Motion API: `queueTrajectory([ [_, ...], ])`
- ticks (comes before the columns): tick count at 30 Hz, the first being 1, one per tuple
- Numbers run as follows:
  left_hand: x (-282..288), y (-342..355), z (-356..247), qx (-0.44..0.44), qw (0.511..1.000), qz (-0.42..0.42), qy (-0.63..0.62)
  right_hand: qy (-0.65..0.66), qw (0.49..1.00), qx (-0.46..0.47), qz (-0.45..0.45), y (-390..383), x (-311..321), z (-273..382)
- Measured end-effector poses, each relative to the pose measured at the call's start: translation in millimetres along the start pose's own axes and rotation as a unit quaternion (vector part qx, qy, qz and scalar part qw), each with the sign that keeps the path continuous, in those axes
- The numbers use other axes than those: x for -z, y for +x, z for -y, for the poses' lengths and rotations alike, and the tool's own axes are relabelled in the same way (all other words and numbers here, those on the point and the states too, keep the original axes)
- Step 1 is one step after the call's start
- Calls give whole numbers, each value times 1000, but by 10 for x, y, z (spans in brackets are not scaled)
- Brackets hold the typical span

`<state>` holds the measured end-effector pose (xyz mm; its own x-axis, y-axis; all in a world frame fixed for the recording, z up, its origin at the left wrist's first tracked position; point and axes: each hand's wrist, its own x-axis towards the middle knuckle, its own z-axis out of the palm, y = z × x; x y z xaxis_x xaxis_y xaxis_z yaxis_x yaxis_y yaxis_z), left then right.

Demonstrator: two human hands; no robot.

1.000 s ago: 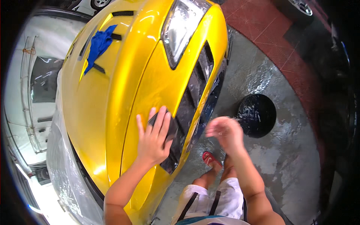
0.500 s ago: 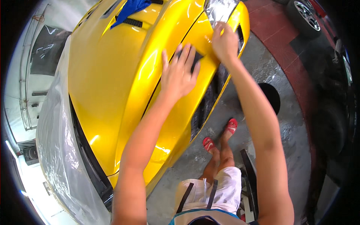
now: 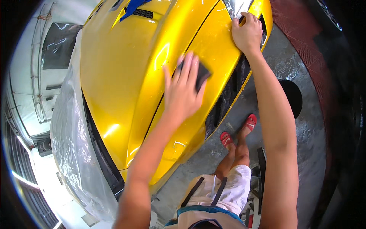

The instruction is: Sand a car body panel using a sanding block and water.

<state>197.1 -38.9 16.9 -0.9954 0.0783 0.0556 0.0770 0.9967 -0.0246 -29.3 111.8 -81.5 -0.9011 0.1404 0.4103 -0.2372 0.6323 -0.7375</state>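
Observation:
My left hand (image 3: 183, 86), blurred, presses a dark flat pad (image 3: 204, 72) onto the yellow car's front panel (image 3: 179, 137), beside a long seam, with fingers spread along the pad. My right hand (image 3: 248, 34) is higher up at the panel's edge, just below the clear headlight (image 3: 234, 5), its fingers bent; whether they grip the edge or a small thing is hidden. A blue cloth (image 3: 130, 9) lies by a black hood vent (image 3: 139, 14) at the top.
Clear plastic sheeting (image 3: 74, 152) covers the car at left. A black round object (image 3: 291, 97) is on the wet grey floor (image 3: 289, 65) at right, bordered by red floor tiles (image 3: 297, 34). My feet in red slides (image 3: 249, 123) stand beside the car. A dark vehicle with a wheel is at far right.
My right hand has risen from beside the car to the edge near the headlight. My left hand with the pad has moved forward along the panel, then slightly back. The view has shifted.

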Motion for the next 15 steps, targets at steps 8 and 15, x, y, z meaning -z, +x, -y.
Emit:
queueTrajectory([
  [8,20,37,63,15,1000,6,5,-7,1000,-7,-22,16,-45,85],
  [15,5,-652,-187,85,996,-1,-4,-13,1000,0,-23,37,28,-91],
])
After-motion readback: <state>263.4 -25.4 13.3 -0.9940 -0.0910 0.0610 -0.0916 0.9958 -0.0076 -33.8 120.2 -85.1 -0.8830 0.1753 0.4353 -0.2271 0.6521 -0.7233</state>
